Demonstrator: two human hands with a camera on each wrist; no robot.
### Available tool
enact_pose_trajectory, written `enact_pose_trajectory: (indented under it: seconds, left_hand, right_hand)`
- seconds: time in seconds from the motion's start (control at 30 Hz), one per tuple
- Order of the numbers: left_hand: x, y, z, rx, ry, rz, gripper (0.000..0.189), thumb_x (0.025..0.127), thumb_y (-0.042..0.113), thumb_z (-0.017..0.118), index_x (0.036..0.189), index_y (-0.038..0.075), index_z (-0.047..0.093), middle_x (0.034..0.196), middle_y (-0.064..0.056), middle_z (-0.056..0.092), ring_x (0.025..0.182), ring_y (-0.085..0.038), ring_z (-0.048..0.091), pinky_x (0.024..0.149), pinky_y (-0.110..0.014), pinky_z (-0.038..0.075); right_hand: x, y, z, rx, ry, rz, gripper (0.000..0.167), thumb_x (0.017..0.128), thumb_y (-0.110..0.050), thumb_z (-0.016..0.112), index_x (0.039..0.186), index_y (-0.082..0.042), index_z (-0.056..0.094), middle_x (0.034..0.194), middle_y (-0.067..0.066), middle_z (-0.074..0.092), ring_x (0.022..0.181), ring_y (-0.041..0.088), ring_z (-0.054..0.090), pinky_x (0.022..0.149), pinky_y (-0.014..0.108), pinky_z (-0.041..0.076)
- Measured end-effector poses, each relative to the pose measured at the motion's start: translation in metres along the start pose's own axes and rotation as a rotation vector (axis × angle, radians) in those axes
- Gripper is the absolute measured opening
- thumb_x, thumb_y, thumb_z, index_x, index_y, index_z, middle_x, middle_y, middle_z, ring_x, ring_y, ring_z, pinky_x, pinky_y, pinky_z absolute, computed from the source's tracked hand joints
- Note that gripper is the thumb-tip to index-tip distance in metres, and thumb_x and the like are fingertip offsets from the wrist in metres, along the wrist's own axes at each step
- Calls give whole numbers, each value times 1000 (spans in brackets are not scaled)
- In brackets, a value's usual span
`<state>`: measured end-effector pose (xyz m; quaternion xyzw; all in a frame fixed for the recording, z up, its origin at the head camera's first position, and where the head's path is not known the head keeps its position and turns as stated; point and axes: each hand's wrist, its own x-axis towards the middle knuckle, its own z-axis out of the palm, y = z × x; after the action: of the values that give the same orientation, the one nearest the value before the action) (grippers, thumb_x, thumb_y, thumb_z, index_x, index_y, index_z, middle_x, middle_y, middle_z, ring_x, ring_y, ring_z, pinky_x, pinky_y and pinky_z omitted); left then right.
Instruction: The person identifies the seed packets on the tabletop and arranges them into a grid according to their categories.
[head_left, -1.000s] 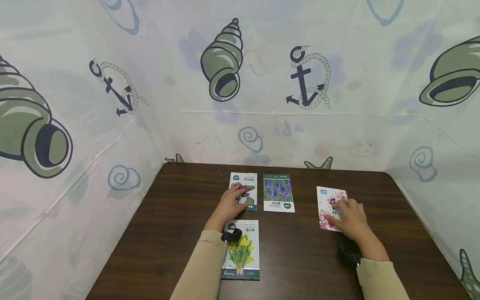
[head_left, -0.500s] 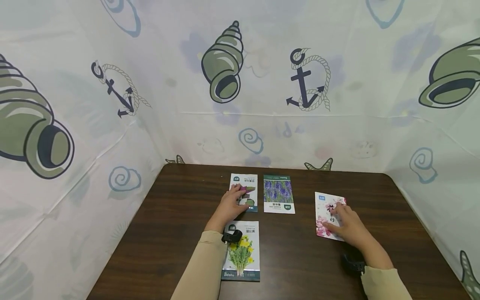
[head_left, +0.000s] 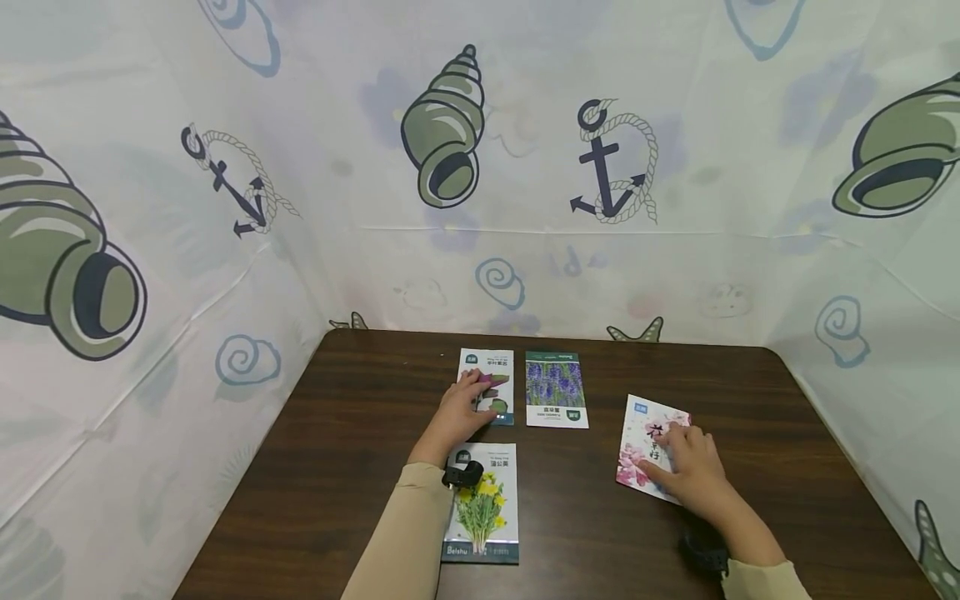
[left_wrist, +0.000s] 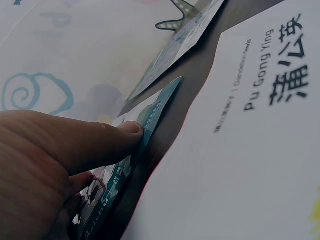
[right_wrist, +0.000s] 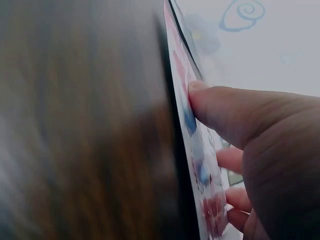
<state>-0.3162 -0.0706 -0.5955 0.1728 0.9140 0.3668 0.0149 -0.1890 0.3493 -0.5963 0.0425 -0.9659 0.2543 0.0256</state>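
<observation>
My left hand [head_left: 453, 418] rests on a white seed packet with purple and green pictures [head_left: 497, 367] at the back of the table. Its thumb lies on that packet's teal edge in the left wrist view. My right hand [head_left: 696, 468] presses with thumb and fingertips on the face of a white packet with pink blossoms [head_left: 634, 442], which lies slightly turned on the right. In the right wrist view, thumb and fingers touch the same printed side. Under my left wrist lies a larger dandelion seed packet [head_left: 482, 508], partly covered by the wrist strap and sleeve.
A packet with purple flowers [head_left: 555, 385] lies just right of the left hand's packet, a narrow gap between them. Dark wooden table [head_left: 337, 467] surrounds the packets. A printed cloth [head_left: 540, 275] hangs behind and along both sides.
My right hand has slid the pink-blossom packet toward me and a little left, and the packet has turned slightly. My left hand and the other packets stay in place.
</observation>
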Motion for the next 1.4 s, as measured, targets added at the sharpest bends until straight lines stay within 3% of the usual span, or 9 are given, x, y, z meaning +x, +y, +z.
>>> enact_pose_trajectory:
  seconds: [0.07,0.13,0.3,0.5,0.6,0.8,0.97,1.13,1.4]
  left_hand:
    - [0,0,1,-2,-3,1,65,99,23,81,156,1,58,176,-21,36,168,-43,23,137,-63,17]
    - [0,0,2,-7,-7,-1,65,99,22,81,156,1,58,176,-21,36,169,-43,22,137,-62,17]
    - [0,2,3,-19,-14,2,65,99,21,82,156,0,58,176,-22,36,169,-44,22,137,-63,16]
    - [0,1,-1,3,-10,5,65,99,21,82,156,0,58,176,-23,36,168,-45,22,136,-65,18]
    - [1,-1,-1,24,-9,5,66,99,23,81,156,1,57,176,-22,36,168,-44,22,136,-65,19]
    - [3,-1,-2,-5,-12,5,65,100,22,81,157,0,57,176,-23,35,169,-44,20,137,-65,16]
    - [3,-2,-1,-1,-16,9,65,99,22,81,156,0,57,176,-23,35,169,-44,20,137,-65,16]
    - [5,-4,0,9,-9,23,65,99,22,81,155,-1,58,175,-24,35,168,-46,22,136,-66,17]
    - [4,1,-2,-24,-24,2,66,99,19,82,156,-3,57,175,-26,35,168,-47,20,136,-67,16]
  right_hand:
    - [-3,-1,3,20,8,-6,60,93,-44,85,121,3,59,150,39,43,140,61,37,123,78,26]
    - [-5,-3,4,52,-8,2,70,95,-41,84,131,11,54,158,41,36,149,64,30,125,83,16]
    - [-13,-9,5,33,-60,25,98,94,-47,83,154,15,36,157,41,40,145,65,38,120,82,30]
    - [-20,-22,6,-62,-78,0,101,88,-61,85,155,3,48,148,35,49,128,51,50,105,73,47]
    - [-21,-29,6,-65,-78,-10,98,86,-61,86,155,1,52,151,35,47,130,52,47,105,73,46]
    - [-20,-32,5,19,-76,-45,87,89,-48,88,150,3,55,162,36,36,147,64,36,118,83,34]
    - [-21,-33,3,-11,-107,-85,87,88,-53,88,151,-1,58,161,33,45,145,60,45,115,79,41]
    - [-22,-36,1,8,-164,-97,91,89,-57,85,158,-5,56,164,28,45,147,56,44,116,79,41]
    - [-25,-34,0,91,-203,-199,79,96,-42,84,160,-8,54,169,29,40,152,62,37,115,83,37]
